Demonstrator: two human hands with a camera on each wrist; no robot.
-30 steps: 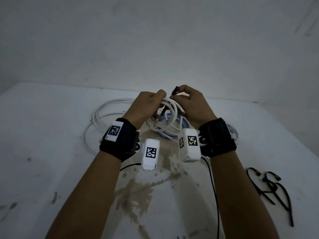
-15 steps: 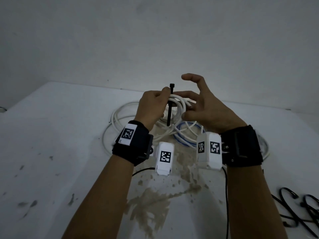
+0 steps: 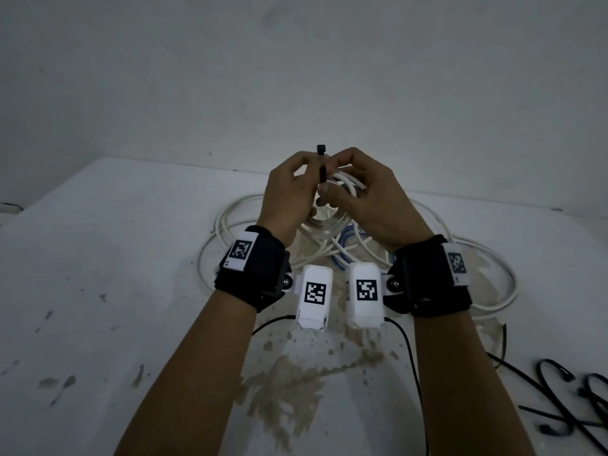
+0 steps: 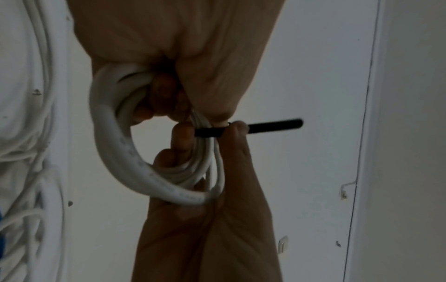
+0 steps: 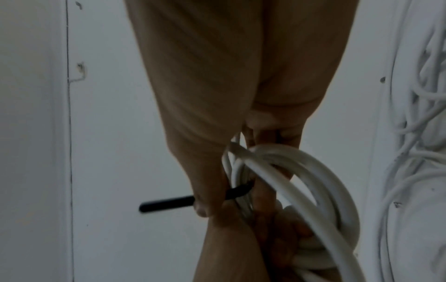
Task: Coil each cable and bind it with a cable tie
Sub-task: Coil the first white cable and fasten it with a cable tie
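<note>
So both hands are up off the table (image 3: 98,258) with a small white coil (image 3: 342,182) held between them; the left hand (image 3: 289,195) has its fingers curled round one side of the bundle, and the right hand (image 3: 365,199) is curled round the other side with thumb and finger pinching the black cable tie (image 3: 321,166) right where it crosses the strands; the tie's head pokes up above the knuckles in the head view, and in the left wrist view the free end sticks straight out sideways past the pinch. Looks to me like the wrap-and-thread stage, not cinched yet; I can't tell whether the tail has gone through the head. My tip for doing it well: keep the left squeeze tight so the loops stay stacked flat; bring the tail round all the strands, not just a few; feed it ridged side inward, then pull snug without crushing the jacket. Risk is a loop springing out while the right re-grips. More loose white cable (image 3: 230,232) and a blue cable (image 3: 345,255) lie on the table underneath; spare black ties (image 3: 559,406) sit well off to the right.
</note>
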